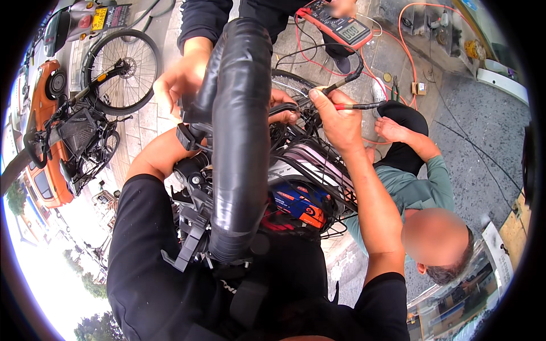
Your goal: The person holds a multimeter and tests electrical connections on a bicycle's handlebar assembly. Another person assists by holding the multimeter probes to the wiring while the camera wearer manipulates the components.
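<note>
A bicycle's thick, black-wrapped handlebar (239,148) crosses the middle, hiding much of my left hand (282,113). Its visible fingers pinch a black cable (278,108) just right of the bar. My right hand (338,116) grips a black test probe (333,85) and a red one (352,106) near the spoked wheel (290,82). Their leads run toward an orange multimeter (338,28), with another person's hand (341,7) at it. That person's other hand (182,79) is at the left of the handlebar. A basket (341,176) holds a blue and orange pack (301,204).
A person in green (421,187) crouches close on my right. At left stand another bicycle (122,71) and an orange car (54,182). Orange cords (409,57), pliers (395,88) and small items lie on the paving at upper right, beside a grey step (472,125).
</note>
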Demonstrator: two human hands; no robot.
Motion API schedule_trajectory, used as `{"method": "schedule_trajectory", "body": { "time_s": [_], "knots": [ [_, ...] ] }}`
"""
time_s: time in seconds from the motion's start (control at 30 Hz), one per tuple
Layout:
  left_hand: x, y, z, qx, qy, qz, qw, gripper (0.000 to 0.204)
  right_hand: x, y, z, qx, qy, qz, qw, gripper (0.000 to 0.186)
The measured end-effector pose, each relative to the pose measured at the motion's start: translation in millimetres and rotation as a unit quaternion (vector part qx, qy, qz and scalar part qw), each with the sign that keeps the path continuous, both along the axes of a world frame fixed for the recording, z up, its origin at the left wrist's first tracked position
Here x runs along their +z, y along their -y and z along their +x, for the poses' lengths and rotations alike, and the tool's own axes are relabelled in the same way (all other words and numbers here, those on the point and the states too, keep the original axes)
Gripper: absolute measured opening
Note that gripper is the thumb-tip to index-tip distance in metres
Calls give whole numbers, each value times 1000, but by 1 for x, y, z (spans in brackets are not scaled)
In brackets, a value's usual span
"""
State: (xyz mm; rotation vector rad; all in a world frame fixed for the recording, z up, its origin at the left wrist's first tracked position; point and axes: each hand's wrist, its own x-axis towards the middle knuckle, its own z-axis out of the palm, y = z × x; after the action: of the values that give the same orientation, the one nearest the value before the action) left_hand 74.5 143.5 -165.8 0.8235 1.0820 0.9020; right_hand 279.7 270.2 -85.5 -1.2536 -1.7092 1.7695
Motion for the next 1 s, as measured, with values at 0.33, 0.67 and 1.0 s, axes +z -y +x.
{"method": "schedule_trajectory", "body": {
  "time_s": [0.33, 0.67, 1.0],
  "knots": [
    [-2, 3, -1, 16, 0, 18, 1000, 18, -3, 2, 1, 27, -4, 26, 999, 23],
    [-11, 7, 3, 54, 46, 10, 997, 17, 4, 5, -4, 15, -15, 20, 1000, 23],
    [-8, 7, 5, 99, 129, -54, 985, 17, -5, 7, -2, 18, -14, 13, 1000, 25]
  ]
}}
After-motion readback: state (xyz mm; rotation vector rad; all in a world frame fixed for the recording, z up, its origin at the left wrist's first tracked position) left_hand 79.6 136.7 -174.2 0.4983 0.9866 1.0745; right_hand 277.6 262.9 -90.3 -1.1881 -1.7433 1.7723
